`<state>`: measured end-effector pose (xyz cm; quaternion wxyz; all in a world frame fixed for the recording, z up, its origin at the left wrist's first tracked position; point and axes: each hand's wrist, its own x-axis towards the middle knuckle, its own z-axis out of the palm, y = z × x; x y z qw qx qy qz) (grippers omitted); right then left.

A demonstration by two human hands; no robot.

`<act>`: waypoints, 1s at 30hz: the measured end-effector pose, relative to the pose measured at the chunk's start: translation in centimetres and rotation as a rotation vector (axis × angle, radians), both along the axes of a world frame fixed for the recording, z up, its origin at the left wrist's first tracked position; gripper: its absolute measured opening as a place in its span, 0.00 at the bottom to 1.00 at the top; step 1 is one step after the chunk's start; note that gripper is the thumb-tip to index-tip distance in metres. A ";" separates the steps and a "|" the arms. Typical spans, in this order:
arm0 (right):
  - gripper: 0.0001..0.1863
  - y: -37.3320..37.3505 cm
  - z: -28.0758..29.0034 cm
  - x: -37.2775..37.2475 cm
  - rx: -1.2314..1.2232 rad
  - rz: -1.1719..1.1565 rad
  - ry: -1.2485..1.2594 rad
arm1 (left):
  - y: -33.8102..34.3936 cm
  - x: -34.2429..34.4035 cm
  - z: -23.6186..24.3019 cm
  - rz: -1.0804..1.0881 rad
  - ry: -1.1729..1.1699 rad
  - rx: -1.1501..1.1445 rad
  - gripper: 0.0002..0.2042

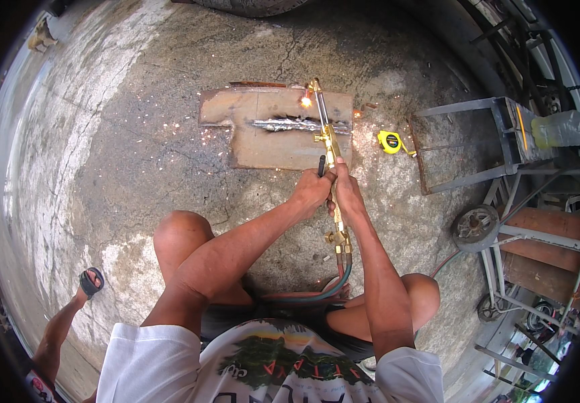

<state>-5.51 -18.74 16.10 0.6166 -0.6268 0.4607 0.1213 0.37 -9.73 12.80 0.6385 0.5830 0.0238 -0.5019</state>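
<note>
A brass cutting torch [331, 142] points away from me, with both my hands closed around its body. My left hand [311, 190] grips it from the left, next to a short black rod [321, 165] that may be its lever; I cannot tell. My right hand [348, 193] wraps it from the right. Beneath the torch's head lies a flat rusty steel plate [256, 153], notched at its left end. A bright flame [306, 102] glows at the tip, near the plate's far edge. Across the plate runs a rough silvery melted seam [286, 125], partly behind the torch.
Sparks scatter over the concrete floor [135, 154]. Right of the plate are a yellow tape measure [390, 142] and a grey metal frame [465, 107]. A wheeled cart [532, 232] stands farther right. Hoses [317, 294] curve past my legs. Another person's sandalled foot [91, 282] is at left.
</note>
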 end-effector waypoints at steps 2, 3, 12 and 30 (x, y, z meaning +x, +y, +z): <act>0.41 0.0 -0.1 0.0 0.004 -0.001 0.002 | 0.1 0.0 0.0 -0.008 0.002 -0.005 0.15; 0.40 0.0 -0.1 0.0 0.012 -0.007 0.005 | 0.1 0.0 -0.1 -0.010 0.000 -0.003 0.15; 0.41 0.1 -0.3 -0.2 0.018 -0.021 0.014 | 0.3 -0.1 0.4 -0.022 0.001 0.016 0.15; 0.42 0.0 -1.0 -0.6 0.025 -0.024 -0.001 | 0.3 -0.3 -0.3 -0.038 -0.007 0.021 0.14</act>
